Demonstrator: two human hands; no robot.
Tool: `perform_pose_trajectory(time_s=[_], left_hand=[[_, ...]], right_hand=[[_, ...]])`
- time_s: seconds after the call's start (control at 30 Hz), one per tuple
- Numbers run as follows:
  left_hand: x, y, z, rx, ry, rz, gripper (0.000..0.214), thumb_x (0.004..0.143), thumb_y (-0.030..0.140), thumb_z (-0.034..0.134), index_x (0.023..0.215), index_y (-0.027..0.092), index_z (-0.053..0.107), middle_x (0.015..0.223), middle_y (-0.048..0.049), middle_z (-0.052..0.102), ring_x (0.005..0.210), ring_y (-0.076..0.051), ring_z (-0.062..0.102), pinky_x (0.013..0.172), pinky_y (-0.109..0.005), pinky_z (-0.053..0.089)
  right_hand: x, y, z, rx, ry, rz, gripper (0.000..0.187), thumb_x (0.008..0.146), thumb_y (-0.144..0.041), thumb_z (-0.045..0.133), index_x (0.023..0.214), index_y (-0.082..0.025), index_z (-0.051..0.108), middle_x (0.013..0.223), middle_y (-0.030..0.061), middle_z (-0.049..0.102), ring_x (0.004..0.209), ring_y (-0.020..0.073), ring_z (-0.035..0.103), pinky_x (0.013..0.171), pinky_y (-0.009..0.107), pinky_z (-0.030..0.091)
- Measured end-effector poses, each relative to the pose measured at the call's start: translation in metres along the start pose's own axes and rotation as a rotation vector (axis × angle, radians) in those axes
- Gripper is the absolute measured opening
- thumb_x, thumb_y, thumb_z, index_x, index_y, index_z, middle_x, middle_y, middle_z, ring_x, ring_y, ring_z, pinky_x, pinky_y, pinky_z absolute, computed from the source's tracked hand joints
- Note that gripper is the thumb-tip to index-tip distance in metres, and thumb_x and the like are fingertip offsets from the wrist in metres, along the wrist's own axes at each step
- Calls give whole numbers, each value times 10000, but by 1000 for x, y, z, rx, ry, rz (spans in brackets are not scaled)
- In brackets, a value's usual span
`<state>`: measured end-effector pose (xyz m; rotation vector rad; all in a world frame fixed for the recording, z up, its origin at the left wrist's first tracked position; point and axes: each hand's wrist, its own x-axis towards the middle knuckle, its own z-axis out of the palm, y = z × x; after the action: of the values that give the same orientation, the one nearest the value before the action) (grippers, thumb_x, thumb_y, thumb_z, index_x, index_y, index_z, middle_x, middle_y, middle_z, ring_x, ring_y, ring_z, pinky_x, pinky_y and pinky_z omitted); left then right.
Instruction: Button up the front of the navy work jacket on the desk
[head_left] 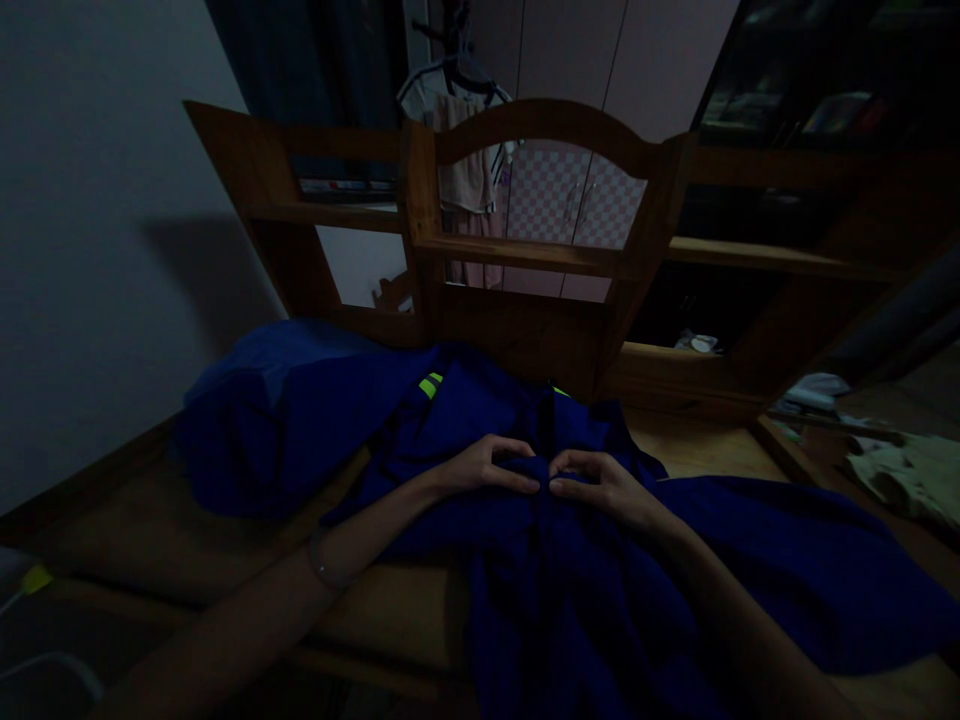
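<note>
A large dark blue garment [570, 560] with small neon-yellow strips [430, 385] lies spread over a wooden bed platform [390, 610]. My left hand [487, 462] and my right hand [600, 480] meet at its middle. Each pinches a fold of the blue cloth, and their fingertips almost touch. A thin bracelet sits on my left wrist [321, 560]. The room is dim, so fine details of the cloth are hard to make out.
A blue pillow [277, 390] lies at the back left against the wall. Behind it rises a wooden headboard with shelves [525, 250], with hung clothes [465, 170] and pink wardrobe doors beyond. A pale cloth [900, 470] lies on the right.
</note>
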<state>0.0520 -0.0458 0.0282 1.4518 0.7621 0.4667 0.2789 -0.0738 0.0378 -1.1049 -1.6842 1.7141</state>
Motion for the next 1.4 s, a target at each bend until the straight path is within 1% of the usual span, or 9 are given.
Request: perform_pose_trajectory(time_s=[0.1,0.23,0.4,0.67,0.83,1.03,1.13,1.3,1.4], left_hand=[[1,-2,0,-32,-7,3,306,655,325,749,894,156,659,831,12,621,784,-139,558,708,-215,404],[1,-1,3,-47,-23,4,300,645,306,757,882,147,665,814,5,623,773,-139,560,709,-216,414],[1,1,4,-54,-52,-7,306,643,313,754,882,145,666,812,0,625,769,-146,563,713,-228,424],[-1,4,2,-115,-44,-38,298,655,316,747,882,150,647,810,14,600,746,-128,546,686,-212,409],[-2,5,3,-100,-38,-55,325,670,334,740,926,161,637,846,11,600,770,-134,549,692,-214,414],[-1,1,7,87,-13,40,364,663,360,746,953,160,653,906,-3,622,872,-171,553,766,-240,403],[0,-1,8,110,-15,46,368,663,364,747,957,163,654,894,1,619,865,-165,549,768,-237,395],[2,-6,7,70,-86,46,370,653,354,758,948,159,650,886,4,616,845,-156,548,761,-233,396],[3,-6,6,56,-110,43,368,650,337,763,953,164,644,889,10,610,858,-154,543,765,-228,392]], right_hand=[[0,-2,-1,6,-32,14,277,759,-406,690,882,-166,628,821,0,566,744,128,503,644,208,365],[0,0,-5,23,-96,48,295,717,-408,718,856,-166,622,746,-17,534,669,112,472,581,195,343],[0,2,-5,25,-131,67,329,682,-431,737,799,-155,602,683,-30,503,610,98,440,549,194,319],[-3,-2,-1,109,-78,99,322,706,-431,727,794,-148,600,676,-27,515,599,96,461,539,194,330],[-2,2,-4,49,-31,84,320,725,-403,721,900,-163,602,804,-6,566,689,121,510,595,208,386],[-1,4,-3,-142,-7,-42,276,783,-408,668,930,-183,607,910,12,604,860,171,533,734,250,409],[-2,3,-4,-176,-46,-45,288,797,-425,649,943,-181,606,896,9,603,852,172,533,741,254,409],[-3,1,-7,-162,-181,16,291,818,-433,625,953,-175,612,886,-3,592,809,139,524,693,211,404],[-4,3,-8,-140,-192,54,306,809,-440,633,965,-177,610,883,-4,585,789,133,517,669,203,402]])
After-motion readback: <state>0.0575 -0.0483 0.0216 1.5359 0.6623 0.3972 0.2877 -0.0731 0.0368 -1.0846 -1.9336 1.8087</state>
